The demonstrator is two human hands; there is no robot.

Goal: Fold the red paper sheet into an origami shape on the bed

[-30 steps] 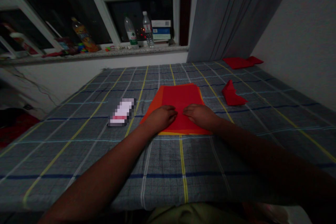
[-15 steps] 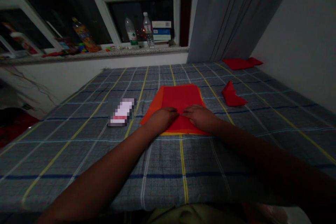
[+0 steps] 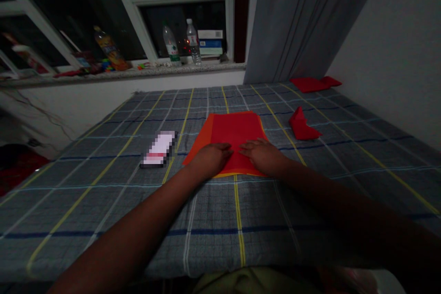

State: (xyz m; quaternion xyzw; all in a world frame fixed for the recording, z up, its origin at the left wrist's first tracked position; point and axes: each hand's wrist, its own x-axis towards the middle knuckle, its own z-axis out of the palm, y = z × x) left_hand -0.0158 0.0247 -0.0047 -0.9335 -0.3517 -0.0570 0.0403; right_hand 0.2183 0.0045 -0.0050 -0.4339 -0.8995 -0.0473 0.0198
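A stack of red and orange paper sheets (image 3: 236, 131) lies in the middle of a grey checked bedsheet (image 3: 103, 193). My left hand (image 3: 210, 158) and my right hand (image 3: 262, 155) both rest palm down on the near half of the top red sheet, fingertips almost meeting at its centre. The fingers of both hands lie flat and press on the paper; neither hand grips anything.
A small pixelated box (image 3: 158, 149) lies left of the paper. A folded red paper shape (image 3: 302, 126) sits to the right, more red folded paper (image 3: 315, 83) by the curtain (image 3: 292, 23). Bottles (image 3: 170, 45) and books (image 3: 211, 42) stand on the windowsill.
Both hands stay on the red sheet, fingertips drawing slightly closer together. The view has shifted a little.
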